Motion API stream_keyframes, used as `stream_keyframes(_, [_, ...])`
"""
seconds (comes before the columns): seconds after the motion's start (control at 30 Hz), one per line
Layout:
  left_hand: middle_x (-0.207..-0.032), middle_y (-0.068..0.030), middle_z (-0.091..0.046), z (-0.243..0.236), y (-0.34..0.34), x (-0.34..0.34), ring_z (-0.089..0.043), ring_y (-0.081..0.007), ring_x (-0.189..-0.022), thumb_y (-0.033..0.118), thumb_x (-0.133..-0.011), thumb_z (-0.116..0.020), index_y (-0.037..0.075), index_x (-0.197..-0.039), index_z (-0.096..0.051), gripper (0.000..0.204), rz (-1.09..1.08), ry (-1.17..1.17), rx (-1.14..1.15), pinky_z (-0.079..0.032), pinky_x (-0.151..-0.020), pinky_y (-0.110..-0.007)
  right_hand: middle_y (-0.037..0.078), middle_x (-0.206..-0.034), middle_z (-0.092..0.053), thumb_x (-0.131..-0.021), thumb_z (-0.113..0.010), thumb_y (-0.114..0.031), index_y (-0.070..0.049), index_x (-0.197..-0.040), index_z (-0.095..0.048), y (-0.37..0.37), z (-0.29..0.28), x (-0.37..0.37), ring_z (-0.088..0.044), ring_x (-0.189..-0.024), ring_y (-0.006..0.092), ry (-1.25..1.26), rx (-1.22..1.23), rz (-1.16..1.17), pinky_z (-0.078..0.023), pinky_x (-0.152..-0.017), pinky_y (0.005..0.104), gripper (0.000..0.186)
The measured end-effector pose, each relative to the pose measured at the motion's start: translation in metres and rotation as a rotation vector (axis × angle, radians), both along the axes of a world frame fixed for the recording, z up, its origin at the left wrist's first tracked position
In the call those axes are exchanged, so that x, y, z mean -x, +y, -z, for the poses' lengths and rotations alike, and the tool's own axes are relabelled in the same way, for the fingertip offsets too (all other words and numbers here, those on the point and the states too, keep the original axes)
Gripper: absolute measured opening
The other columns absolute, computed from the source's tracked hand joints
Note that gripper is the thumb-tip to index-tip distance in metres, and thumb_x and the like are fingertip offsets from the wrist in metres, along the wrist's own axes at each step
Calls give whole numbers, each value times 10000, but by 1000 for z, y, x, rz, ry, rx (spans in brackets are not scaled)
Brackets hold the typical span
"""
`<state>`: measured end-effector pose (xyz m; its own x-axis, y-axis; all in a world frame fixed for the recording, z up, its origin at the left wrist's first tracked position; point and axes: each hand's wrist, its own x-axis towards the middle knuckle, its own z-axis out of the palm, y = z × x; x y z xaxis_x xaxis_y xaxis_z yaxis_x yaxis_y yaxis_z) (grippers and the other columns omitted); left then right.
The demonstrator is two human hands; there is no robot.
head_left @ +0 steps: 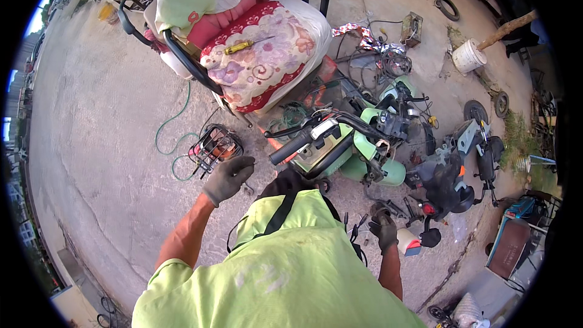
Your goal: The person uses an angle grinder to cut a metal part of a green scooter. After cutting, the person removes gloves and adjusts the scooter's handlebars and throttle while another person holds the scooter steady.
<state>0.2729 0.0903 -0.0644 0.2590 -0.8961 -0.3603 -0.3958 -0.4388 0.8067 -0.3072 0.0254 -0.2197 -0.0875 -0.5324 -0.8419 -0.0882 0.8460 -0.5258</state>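
My left hand (228,181), in a dark grey glove, hangs over the concrete beside a black wire-frame work lamp or cage (217,149). Its fingers bend loosely with the thumb apart, and nothing shows between them. My right hand (384,231), gloved too, is low on the right among dark loose parts, near a whitish container with red and blue on it (408,242). Its fingertips blend with the dark parts, so a grip cannot be made out. In front of me stands a partly dismantled light-green electric scooter (364,146), its black handlebar grip (290,147) pointing towards me.
A yellow-handled screwdriver (239,47) lies on the flowered cushion of an armchair (267,76). Green cable (163,126) trails over the ground. Another scooter, grey and black (443,182), lies at right. A white bucket (469,56) and a tyre (447,8) are farther off.
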Motion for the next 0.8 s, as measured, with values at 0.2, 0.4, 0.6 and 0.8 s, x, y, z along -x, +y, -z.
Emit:
stream_keyframes(0.2, [-1058,-118,-746,18,9,-34,-711,-188,-931,194,-971,-669,13,-1202,-703,295,-57,-40,-12,-558,-833,-332,84,-1169,-719,-1029,-603,-286,-86,-1340,-582,-31,-36,-53,-727,-954,218,-19,193,-57,-585,-806,358,371])
stream_keyframes(0.4, [-1114,-117,-741,26,-72,-68,-714,-186,-982,178,-968,-670,8,-1199,-703,288,156,7,-14,-555,-847,-325,141,-1160,-698,-1027,-618,-235,-18,-1337,-575,-61,-130,-170,-706,-991,224,-125,367,-105,-586,-857,341,380])
stream_keyframes(0.6, [-1110,-134,-735,62,-163,-103,-714,-190,-984,123,-962,-673,4,-1190,-705,259,362,169,59,-558,-839,-318,148,-1305,-634,-1028,-616,-198,-6,-1477,-448,-70,-154,-296,-644,-1169,249,-341,356,-212,-508,-1028,393,516])
stream_keyframes(0.8, [-1090,-119,-733,57,-232,-107,-703,-181,-994,83,-974,-662,-12,-1195,-692,243,480,253,46,-554,-860,-312,120,-1222,-671,-990,-679,-183,6,-1391,-473,-75,-136,-385,-646,-1084,173,-252,388,5,-520,-966,348,488])
